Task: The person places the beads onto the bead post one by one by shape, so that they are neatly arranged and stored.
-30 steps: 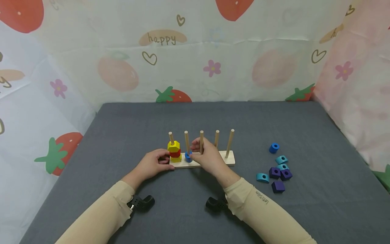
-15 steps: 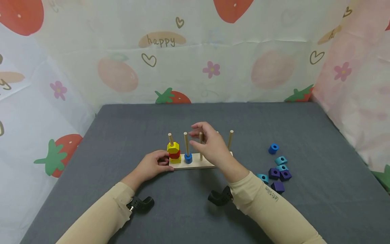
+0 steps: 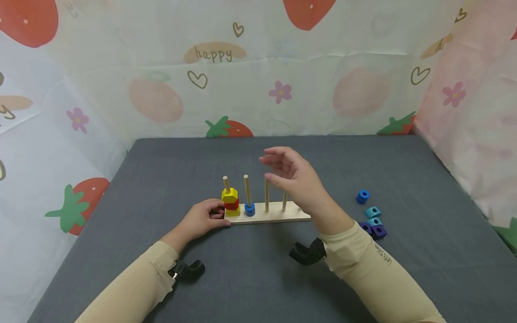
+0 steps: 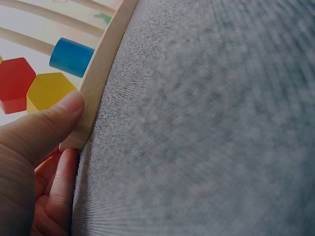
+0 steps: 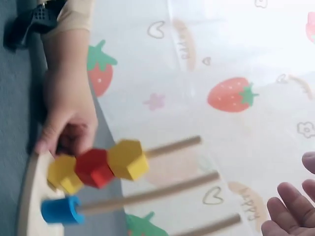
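A wooden peg stand (image 3: 288,216) with upright pegs sits mid-table. On its leftmost peg a red hexagonal bead (image 3: 232,205) lies between two yellow ones, the upper yellow bead (image 3: 229,195) showing most. A blue cylinder bead (image 3: 249,209) is at the foot of the second peg. My left hand (image 3: 203,214) grips the stand's left end; its thumb (image 4: 71,104) presses the base's edge in the left wrist view. My right hand (image 3: 296,177) hovers over the stand's right half, fingers spread and holding nothing, and hides the rightmost peg.
Right of the stand lie a blue cylinder bead (image 3: 362,196), teal arched blocks (image 3: 372,212) and purple blocks (image 3: 378,232). My right forearm covers part of this group. A patterned cloth (image 3: 307,89) hangs behind the grey table (image 3: 181,161).
My right hand has come off the blue bead on the second peg and moved up and to the right, its fingers spreading. The left hand keeps its hold on the stand.
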Tool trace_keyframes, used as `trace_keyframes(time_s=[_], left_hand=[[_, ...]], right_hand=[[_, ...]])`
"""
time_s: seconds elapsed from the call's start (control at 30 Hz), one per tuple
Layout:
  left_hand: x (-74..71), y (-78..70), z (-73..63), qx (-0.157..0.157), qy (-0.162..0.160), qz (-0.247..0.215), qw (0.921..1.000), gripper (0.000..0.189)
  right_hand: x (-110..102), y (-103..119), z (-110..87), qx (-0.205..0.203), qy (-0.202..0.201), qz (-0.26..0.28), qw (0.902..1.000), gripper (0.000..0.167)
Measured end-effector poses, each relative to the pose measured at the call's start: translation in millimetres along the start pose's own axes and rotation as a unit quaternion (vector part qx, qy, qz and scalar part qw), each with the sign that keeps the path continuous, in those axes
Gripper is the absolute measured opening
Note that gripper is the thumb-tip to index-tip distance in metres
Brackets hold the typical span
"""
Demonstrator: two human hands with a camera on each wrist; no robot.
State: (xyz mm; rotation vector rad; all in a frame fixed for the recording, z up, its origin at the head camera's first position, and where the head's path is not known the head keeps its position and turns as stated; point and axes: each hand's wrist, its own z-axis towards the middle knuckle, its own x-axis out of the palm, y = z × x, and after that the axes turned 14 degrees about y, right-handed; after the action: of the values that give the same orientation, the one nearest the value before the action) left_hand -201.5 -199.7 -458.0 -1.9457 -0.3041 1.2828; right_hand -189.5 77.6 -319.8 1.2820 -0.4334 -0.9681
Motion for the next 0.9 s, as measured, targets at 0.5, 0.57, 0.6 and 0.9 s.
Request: trace_keyframes(time_s=[0.5,0.57,0.6,0.9], left_hand=[[0.4,0.0,1.6,-0.003,0.001,0.001,1.0,0.052],[0.4,-0.2,1.7,-0.001,0.001,0.002,1.0,0.052],[0.4,-0.2,1.7,-0.001,0.001,0.003,1.0,0.052],[-0.2,0.3,0.8,-0.008,0.002,0.009,0.9999,0.05]], right_hand=[[-78.0,-9.5,-38.9,0.01,-0.046,-0.023,0.9986,0.033],[-90.1,-15.6,-46.4,0.04,-0.051,-0.054,0.9964,0.034],[-96.0,-19.2,-50.1,0.061,-0.056,-0.072,0.9939,0.035],[-146.1,-60.5,-77.5,0.206,-0.054,-0.166,0.9629,0.04]])
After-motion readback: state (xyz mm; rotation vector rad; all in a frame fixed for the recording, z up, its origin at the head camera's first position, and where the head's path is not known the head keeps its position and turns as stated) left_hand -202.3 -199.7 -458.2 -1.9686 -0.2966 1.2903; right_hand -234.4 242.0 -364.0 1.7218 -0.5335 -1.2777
